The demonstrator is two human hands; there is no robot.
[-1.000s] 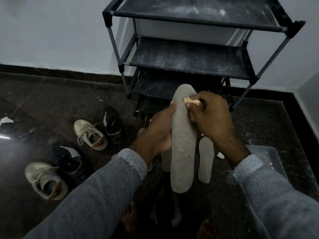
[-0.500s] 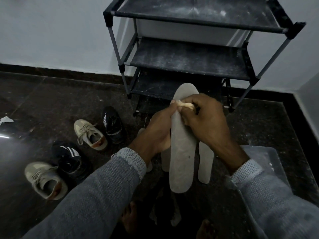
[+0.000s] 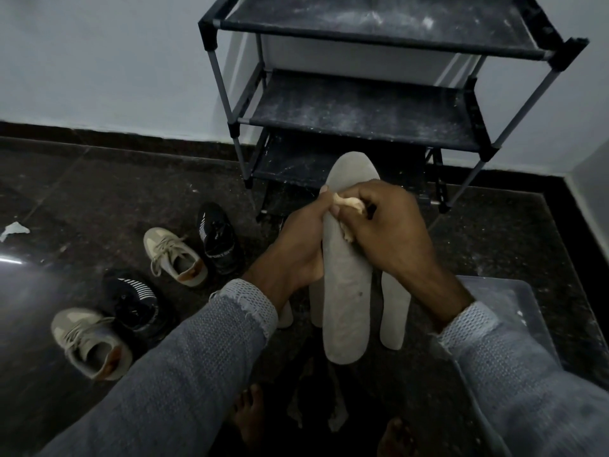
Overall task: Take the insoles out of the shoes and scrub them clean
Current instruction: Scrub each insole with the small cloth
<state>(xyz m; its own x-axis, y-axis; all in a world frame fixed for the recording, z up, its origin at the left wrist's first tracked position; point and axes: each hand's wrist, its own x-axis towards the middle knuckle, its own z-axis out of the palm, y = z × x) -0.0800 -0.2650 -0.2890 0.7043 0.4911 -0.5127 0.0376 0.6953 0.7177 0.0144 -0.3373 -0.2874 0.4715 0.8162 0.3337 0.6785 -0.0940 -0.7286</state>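
A long grey insole (image 3: 346, 291) stands upright in front of me. My left hand (image 3: 296, 245) grips its left edge, thumb near the top. My right hand (image 3: 389, 232) clutches a small pale cloth (image 3: 347, 203) and presses it against the insole's upper part. More grey insoles lie on the dark floor behind it, one (image 3: 393, 311) to the right and others partly hidden at the left. Two beige sneakers (image 3: 176, 255) (image 3: 87, 341) and two black sneakers (image 3: 219, 239) (image 3: 135, 301) sit on the floor at the left.
A dusty black shoe rack (image 3: 362, 117) stands against the white wall straight ahead. A clear plastic bin (image 3: 514, 311) sits at the right by my sleeve. My bare feet (image 3: 250, 417) are at the bottom, with torn scraps (image 3: 333, 410) between them. A white scrap (image 3: 13, 229) lies far left.
My right hand with the cloth has slid left and slightly down across the insole's upper part, then back a little. My left hand keeps its hold.
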